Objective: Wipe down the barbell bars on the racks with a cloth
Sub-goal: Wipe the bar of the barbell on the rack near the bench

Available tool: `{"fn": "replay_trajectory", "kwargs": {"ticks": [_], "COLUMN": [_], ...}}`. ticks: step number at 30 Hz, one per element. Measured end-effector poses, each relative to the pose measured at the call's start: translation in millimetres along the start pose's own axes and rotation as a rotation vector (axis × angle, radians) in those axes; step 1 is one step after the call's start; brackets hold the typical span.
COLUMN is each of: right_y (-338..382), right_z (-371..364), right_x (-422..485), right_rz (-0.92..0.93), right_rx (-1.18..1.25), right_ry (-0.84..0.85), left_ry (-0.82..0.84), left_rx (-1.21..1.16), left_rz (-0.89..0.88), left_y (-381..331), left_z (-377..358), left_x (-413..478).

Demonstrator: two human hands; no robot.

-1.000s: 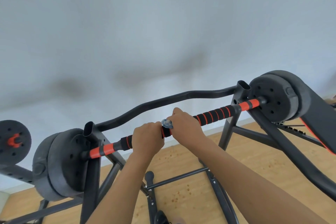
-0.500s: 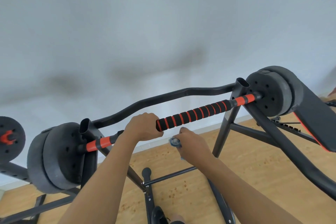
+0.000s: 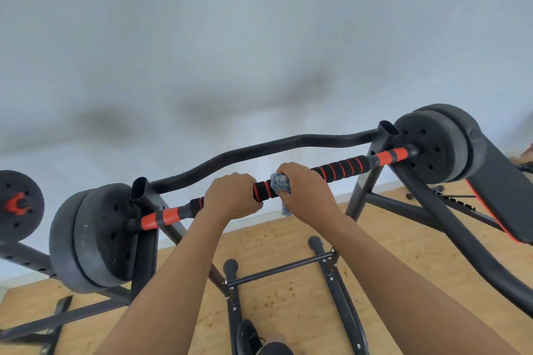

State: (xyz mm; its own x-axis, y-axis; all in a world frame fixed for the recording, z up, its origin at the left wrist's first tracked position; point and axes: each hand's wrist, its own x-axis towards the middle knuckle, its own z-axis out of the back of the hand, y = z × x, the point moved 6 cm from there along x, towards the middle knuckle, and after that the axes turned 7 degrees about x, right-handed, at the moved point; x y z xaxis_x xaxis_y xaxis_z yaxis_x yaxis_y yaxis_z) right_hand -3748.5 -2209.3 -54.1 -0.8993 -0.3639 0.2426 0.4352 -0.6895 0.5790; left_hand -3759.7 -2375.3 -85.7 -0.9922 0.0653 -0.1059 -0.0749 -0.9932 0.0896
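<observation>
1. Your left hand [image 3: 230, 196] is curled round the bar [image 3: 343, 167], knuckles up, just left of the middle.
2. Your right hand [image 3: 305, 193] grips a blue-and-white cloth [image 3: 279, 183] bunched against the bar, with a tail of it hanging below your thumb.
3. Only a short striped stretch of grip shows between your hands.
4. Right of your right hand, the black-and-orange grip runs bare up to the orange band by the right plate [image 3: 429, 143].
5. Left of your left hand there is only a little black grip and an orange band before the left plate [image 3: 98, 236].
6. The bar lies across the rack [image 3: 385, 130], its ends beside the two open-topped uprights.
7. The rack's curved cross tube [image 3: 259, 150] runs behind the bar, near your knuckles but apart from them.
8. A black bench pad [image 3: 504, 196] slopes down at the right edge, and another plate [image 3: 17, 204] sits at the far left.
9. Below the bar there is wooden floor [image 3: 403, 239] crossed by the rack's feet.
</observation>
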Motion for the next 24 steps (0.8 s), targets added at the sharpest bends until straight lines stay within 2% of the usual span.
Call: {"fn": "replay_trajectory", "kwargs": {"ticks": [5, 14, 19, 21, 24], "right_y": [2, -1, -4, -3, -1], "right_z": [-3, 2, 6, 6, 3], "right_x": [12, 32, 22, 12, 1], "right_rz": [-0.018, -0.180, -0.243, -0.239, -0.156], "right_rx": [-0.036, -0.027, 0.041, 0.051, -0.027], "right_ry": [0.006, 0.088, 0.166, 0.181, 0.105], "left_ry": [-0.164, -0.256, -0.418, -0.358, -0.144], "left_rx": [0.058, 0.059, 0.079, 0.062, 0.093], "left_rz": [0.012, 0.028, 0.003, -0.002, -0.083], "left_y": [-4, -9, -19, -20, -18], "left_z": [3, 2, 1, 4, 19], "left_x": [-12, -22, -43, -42, -28]}}
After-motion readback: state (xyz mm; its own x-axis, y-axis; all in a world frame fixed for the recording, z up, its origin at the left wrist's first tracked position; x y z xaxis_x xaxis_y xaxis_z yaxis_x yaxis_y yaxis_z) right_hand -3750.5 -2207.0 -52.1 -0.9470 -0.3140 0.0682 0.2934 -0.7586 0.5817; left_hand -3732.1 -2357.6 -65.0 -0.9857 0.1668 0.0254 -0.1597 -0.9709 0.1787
